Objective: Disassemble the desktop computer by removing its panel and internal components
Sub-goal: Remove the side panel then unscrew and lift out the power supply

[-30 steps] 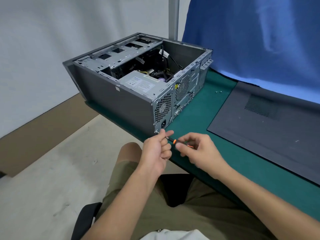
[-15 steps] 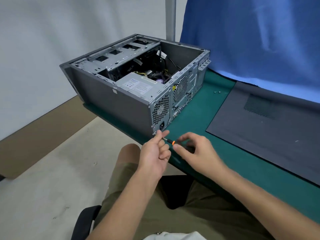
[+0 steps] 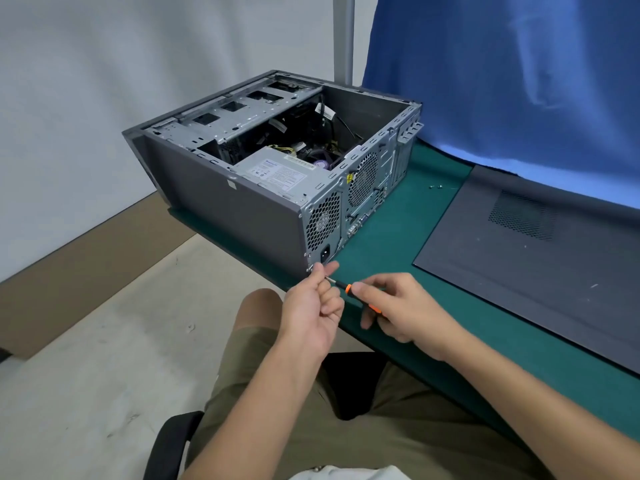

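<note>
- Counts one open computer case, one detached side panel, one screwdriver, two loose screws.
- Sits case flush along left edge of green table; leaves bare mat between case and panel.
- Pinches screwdriver shaft with left hand at case's rear bottom corner; grips orange handle with right hand.

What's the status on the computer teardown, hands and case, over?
Right hand grips screwdriver handle; left hand pinches its shaft at the case rear lower corner. Side panel off, lying on mat. Nothing blocking.
</note>
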